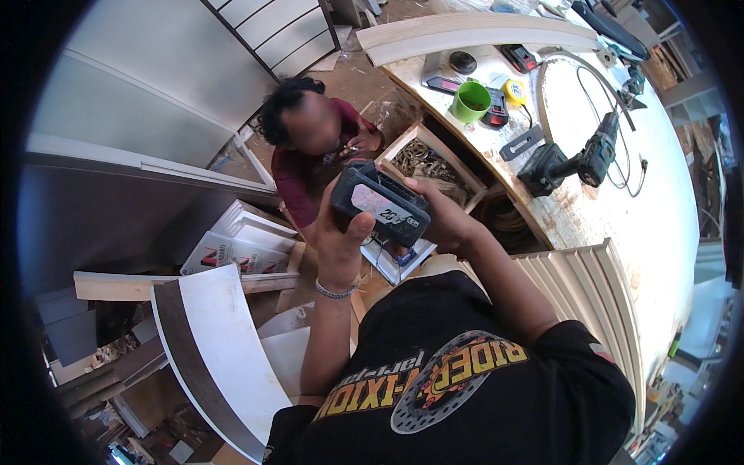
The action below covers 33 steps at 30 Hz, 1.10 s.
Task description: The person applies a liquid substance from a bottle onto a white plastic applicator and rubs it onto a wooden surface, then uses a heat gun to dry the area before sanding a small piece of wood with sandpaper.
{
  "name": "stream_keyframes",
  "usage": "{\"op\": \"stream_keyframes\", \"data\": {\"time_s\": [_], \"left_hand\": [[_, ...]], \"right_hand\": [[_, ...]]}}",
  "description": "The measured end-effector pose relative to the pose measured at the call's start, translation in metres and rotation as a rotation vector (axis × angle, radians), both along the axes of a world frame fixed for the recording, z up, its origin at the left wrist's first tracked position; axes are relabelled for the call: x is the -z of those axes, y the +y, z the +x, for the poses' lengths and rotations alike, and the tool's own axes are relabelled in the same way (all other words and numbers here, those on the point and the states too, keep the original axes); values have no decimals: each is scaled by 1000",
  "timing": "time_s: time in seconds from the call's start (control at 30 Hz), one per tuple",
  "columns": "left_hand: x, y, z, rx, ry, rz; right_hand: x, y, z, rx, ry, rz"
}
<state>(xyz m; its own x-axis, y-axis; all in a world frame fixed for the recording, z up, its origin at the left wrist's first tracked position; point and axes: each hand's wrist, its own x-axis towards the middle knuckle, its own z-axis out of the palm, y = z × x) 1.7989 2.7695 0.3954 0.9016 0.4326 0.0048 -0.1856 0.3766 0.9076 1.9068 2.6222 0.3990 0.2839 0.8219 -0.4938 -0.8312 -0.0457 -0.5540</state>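
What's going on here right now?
The person's left hand and right hand together hold a black, blocky plastic battery pack in front of the body. A black cordless drill rests on the white-topped workbench at right, as does a bright green plastic cup. Another person in a maroon shirt is low down just beyond.

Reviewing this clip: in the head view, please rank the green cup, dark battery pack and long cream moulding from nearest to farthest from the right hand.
From the right hand:
1. Dark battery pack: right beside it, held in the left hand.
2. Green cup: ahead, on the bench.
3. Long cream moulding: beyond the cup, near the picture's top.
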Motion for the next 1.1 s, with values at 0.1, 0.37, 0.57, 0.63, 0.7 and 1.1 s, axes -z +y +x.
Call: {"op": "stream_keyframes", "data": {"time_s": [0.1,0.37,0.57,0.63,0.7,1.1], "left_hand": [[6,4,-3,-21,12,58],[-3,-7,-5,-28,9,-26],[-21,-13,-11,-13,6,-52],[-34,-16,-12,-19,-45,-46],[-37,-11,-13,-44,-88,20],[-70,24,-55,-296,-218,372]], "right_hand": [[-5,-7,3,-10,-260,-194],[-16,-24,10,-32,-565,-265],[-19,-27,9,-37,-637,-262],[-28,-24,3,15,-595,-178],[-32,-21,3,25,-622,-132],[-101,8,-36,-65,-948,206]]}}
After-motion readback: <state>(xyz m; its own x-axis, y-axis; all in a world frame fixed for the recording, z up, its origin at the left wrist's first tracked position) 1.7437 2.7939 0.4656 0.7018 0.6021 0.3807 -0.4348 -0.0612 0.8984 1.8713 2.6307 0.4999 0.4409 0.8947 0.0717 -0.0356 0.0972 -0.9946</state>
